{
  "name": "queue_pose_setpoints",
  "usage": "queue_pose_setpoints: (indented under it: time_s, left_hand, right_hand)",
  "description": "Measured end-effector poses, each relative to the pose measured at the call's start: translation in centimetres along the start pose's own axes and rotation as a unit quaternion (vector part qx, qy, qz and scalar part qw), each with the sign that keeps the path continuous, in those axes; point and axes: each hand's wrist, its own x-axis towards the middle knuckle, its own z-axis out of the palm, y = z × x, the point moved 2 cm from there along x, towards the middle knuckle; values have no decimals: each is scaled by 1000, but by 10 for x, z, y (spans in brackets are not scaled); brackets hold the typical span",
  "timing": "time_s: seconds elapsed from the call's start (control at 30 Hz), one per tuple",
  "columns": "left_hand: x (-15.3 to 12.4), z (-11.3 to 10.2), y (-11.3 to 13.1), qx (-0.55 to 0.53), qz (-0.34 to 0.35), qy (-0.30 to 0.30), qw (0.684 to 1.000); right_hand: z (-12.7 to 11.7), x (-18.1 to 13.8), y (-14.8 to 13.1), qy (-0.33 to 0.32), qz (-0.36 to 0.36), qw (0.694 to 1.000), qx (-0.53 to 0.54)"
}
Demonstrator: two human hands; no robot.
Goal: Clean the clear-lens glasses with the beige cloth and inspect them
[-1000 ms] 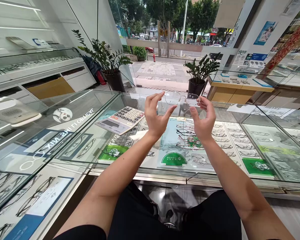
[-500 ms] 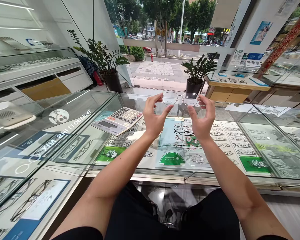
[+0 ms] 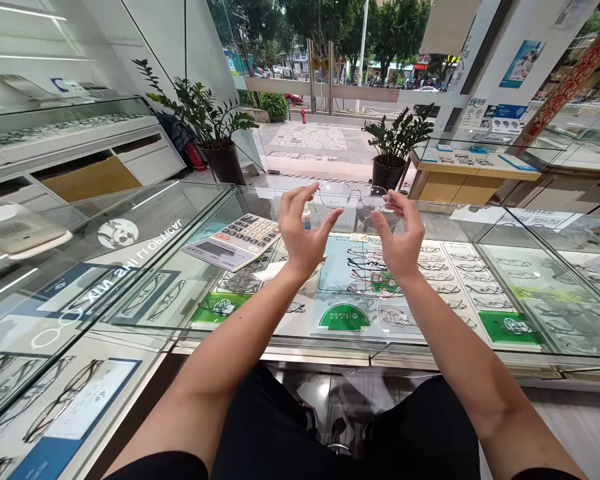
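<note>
A pair of thin metal-framed eyeglasses (image 3: 336,195) with clear lenses is held up above the glass counter, its front spanning the space between my hands. My left hand (image 3: 303,233) has its fingertips at the left end of the frame, thumb below the left lens. At the other end, the fingertips of my right hand (image 3: 403,237) pinch near the right hinge, and that thumb points up under the right lens. The temples are hard to make out. Behind my left hand stands a small white bottle (image 3: 307,219), partly covered by the fingers.
A large calculator (image 3: 233,241) lies on the glass counter (image 3: 280,337) left of my hands. Rows of eyeglasses and a green semicircular sign (image 3: 344,318) show beneath the glass. Potted plants (image 3: 225,160) stand beyond the counter. A white device (image 3: 17,227) sits at far left.
Both hands and the eyeglasses have shifted slightly left. The small bottle behind my left hand shows more now.
</note>
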Motion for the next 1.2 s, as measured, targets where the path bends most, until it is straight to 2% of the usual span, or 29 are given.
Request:
queue_pose_setpoints:
  time_s: [0.5, 1.0, 1.2]
  left_hand:
    - [2, -1, 6, 25, 29, 19, 999]
    - [1, 3, 8, -29, -51, -8, 998]
    - [1, 5, 5, -43, -62, -18, 997]
  right_hand:
    - [-1, -1, 0, -8, 20, 1000, 3]
    - [-3, 2, -4, 17, 5, 1000, -25]
    - [-4, 2, -5, 21, -7, 1000, -12]
